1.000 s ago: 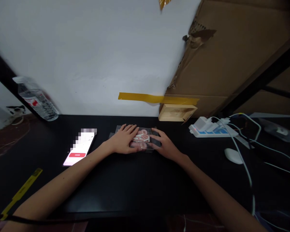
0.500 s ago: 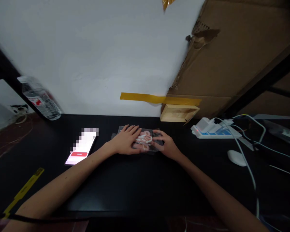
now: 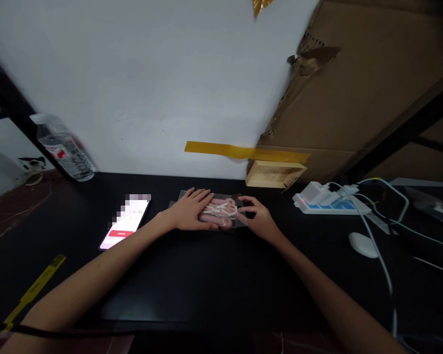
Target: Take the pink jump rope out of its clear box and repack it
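A clear plastic bag with pink and white items point(image 3: 221, 210) inside lies flat on the black table point(image 3: 192, 285), between my two hands. My left hand point(image 3: 192, 210) rests palm down on the bag's left part, its fingers stretched over it. On the right edge of the bag, my right hand point(image 3: 257, 216) has its thumb and fingertips closed on the clear plastic. The far left part of the bag is partly covered by my left hand.
A lit phone point(image 3: 127, 221) lies to the left. Behind it leans a water bottle point(image 3: 64, 150). A shallow wooden box point(image 3: 269, 173) stands at the wall. On the right are a power strip point(image 3: 328, 201), a white mouse point(image 3: 363, 245) and cables. Yellow tape point(image 3: 37, 287) lies front left.
My right hand's fingers have drawn together at the bag's right edge and shifted slightly right. More of the pink items shows between my hands. The view has shifted slightly.
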A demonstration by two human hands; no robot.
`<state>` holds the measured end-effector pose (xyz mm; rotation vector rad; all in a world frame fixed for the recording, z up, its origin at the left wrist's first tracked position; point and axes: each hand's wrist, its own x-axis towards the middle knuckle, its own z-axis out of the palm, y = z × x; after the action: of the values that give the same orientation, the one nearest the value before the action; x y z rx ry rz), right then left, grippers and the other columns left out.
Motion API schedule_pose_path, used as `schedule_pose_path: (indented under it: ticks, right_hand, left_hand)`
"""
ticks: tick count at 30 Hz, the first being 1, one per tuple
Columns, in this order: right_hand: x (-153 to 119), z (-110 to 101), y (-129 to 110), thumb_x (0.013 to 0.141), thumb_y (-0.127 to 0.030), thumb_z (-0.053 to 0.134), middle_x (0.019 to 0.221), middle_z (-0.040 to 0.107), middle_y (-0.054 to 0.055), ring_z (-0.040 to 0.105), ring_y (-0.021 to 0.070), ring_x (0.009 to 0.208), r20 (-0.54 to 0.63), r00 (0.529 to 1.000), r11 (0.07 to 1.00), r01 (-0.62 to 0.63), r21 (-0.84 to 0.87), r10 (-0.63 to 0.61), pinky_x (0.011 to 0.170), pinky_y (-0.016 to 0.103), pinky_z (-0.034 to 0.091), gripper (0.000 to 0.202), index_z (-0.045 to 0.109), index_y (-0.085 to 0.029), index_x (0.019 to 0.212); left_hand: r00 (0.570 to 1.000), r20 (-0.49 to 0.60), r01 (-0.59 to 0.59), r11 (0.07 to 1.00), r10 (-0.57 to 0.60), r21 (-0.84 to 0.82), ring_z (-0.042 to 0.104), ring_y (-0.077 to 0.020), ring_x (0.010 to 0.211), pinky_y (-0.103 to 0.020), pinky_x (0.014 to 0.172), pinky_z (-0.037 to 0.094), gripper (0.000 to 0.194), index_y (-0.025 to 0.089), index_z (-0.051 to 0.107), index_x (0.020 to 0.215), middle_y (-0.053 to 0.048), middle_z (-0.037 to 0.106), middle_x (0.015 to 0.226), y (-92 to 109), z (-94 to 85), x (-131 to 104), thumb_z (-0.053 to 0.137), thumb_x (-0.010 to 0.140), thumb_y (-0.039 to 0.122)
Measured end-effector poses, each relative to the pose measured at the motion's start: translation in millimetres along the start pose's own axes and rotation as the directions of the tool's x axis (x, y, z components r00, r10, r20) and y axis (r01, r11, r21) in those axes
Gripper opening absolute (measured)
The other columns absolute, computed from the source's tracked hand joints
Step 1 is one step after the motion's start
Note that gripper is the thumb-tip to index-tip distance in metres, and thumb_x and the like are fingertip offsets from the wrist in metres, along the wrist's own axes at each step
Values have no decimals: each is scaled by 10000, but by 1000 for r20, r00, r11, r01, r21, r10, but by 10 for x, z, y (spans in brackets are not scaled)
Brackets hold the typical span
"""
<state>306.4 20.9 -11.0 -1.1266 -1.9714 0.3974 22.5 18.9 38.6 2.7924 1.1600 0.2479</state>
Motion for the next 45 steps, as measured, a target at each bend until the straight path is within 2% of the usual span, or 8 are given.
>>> schedule_pose_path:
  ticks: [8, 12, 15, 19, 24, 28, 35, 45]
  right_hand:
    - [55, -295, 141, 797, -388, 704, 1130, 702, 97, 681, 314, 1050, 37, 994, 976, -96, -194, 105, 977, 560, 519, 159, 772, -245, 785]
    - [34, -297, 13, 866, -348, 631, 1295, 627, 142, 592, 325, 1220, 43, 999, 972, 41, -229, -32, 1057, 559, 461, 311, 712, -210, 1132]
    - [7, -285, -107, 920, -341, 585, 1461, 519, 137, 484, 301, 1361, 186, 976, 976, 146, -164, -114, 1126, 533, 406, 493, 545, -226, 1397]
    - [-23, -274, -182, 929, -438, 600, 1580, 390, 133, 369, 321, 1453, 352, 930, 975, 167, -146, -106, 1161, 561, 353, 678, 365, -250, 1536]
    - [-41, -240, -145, 905, -427, 630, 1613, 328, 133, 257, 342, 1500, 383, 918, 960, 192, -203, -102, 1178, 593, 307, 783, 271, -246, 1577]
    - [-34, -216, -106, 872, -408, 657, 1608, 322, 176, 283, 348, 1490, 392, 914, 943, 218, -251, -107, 1169, 584, 324, 814, 295, -188, 1568]
    - [14, -194, -77, 784, -333, 717, 1502, 477, 154, 405, 350, 1418, 345, 929, 931, 237, -277, -134, 1138, 562, 382, 658, 550, -214, 1409]
    - [40, -539, -29, 861, -449, 650, 1428, 545, 144, 523, 360, 1304, 363, 928, 934, 199, -297, -82, 1070, 577, 444, 573, 566, -264, 1397]
  left_hand:
    - [999, -25, 31, 1000, -31, 0, 278, -357, 1475, -535, 1200, 172, 987, 167, 281, 1554, -166, 323, 1594, -110, -25, -11, 438, 831, 821]
    - [999, -31, 36, 999, -36, 20, 284, -370, 1470, -545, 1195, 183, 990, 137, 296, 1546, -186, 314, 1593, -108, -46, -21, 457, 835, 806]
    - [999, -29, 31, 999, -30, 16, 287, -369, 1469, -550, 1194, 186, 975, 138, 298, 1545, -185, 316, 1591, -90, -58, -27, 472, 840, 788]
    - [999, -35, 17, 1000, -17, 9, 293, -375, 1466, -556, 1194, 192, 959, 158, 295, 1548, -171, 333, 1588, -84, -63, -31, 497, 837, 770]
    - [999, -40, 1, 1000, -1, 6, 288, -385, 1466, -566, 1192, 190, 960, 168, 294, 1549, -163, 335, 1589, -93, -58, -37, 483, 836, 782]
    - [1000, -22, -9, 1000, 9, 14, 278, -379, 1471, -548, 1200, 175, 993, 129, 295, 1547, -192, 305, 1595, -83, -53, -42, 457, 833, 801]
    - [1000, -10, 8, 1000, -8, 12, 275, -369, 1474, -543, 1203, 169, 1008, 144, 281, 1552, -193, 298, 1597, -58, -33, -32, 434, 827, 827]
    - [999, 6, 44, 999, -44, 28, 282, -368, 1471, -523, 1196, 178, 1001, 154, 285, 1554, -176, 304, 1600, -163, -86, -30, 423, 829, 831]
